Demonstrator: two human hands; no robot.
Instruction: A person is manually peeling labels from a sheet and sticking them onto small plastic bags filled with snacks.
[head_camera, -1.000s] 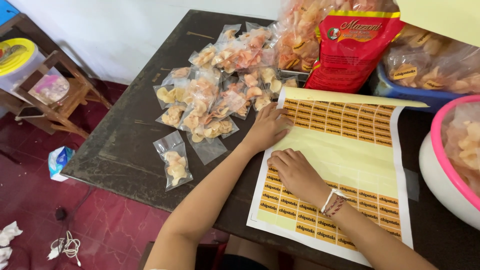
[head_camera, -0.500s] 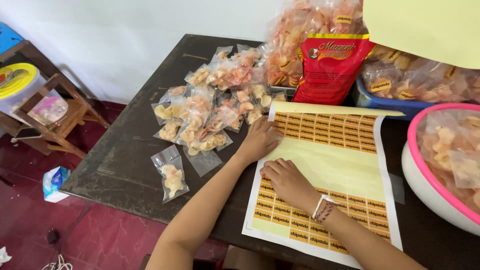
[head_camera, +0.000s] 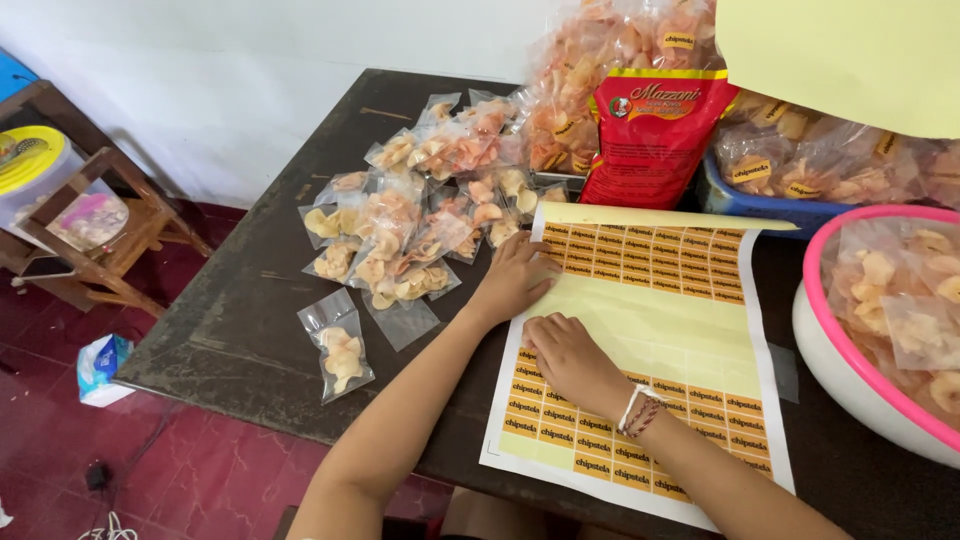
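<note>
A sheet of small yellow stickers (head_camera: 660, 320) lies flat on the dark table (head_camera: 240, 330) in front of me, with a bare band across its middle. My left hand (head_camera: 515, 278) presses down on the sheet's left edge. My right hand (head_camera: 568, 358), with a beaded band at the wrist, rests fingers-down on the sticker rows at the lower left, pinching at one sticker. Just left of the sheet is a pile of small clear bags of chips (head_camera: 410, 235).
A red foil pouch (head_camera: 650, 135) stands behind the sheet, before large clear bags of chips (head_camera: 590, 90). A pink-rimmed white bowl (head_camera: 850, 375) of bagged chips sits at right. One single bag (head_camera: 338, 345) lies near the table's left edge. A wooden stool (head_camera: 90, 230) stands on the floor.
The view has shifted slightly lower and closer. My right hand has slid a little toward the sheet's left edge; my left hand stays on the sheet's edge.
</note>
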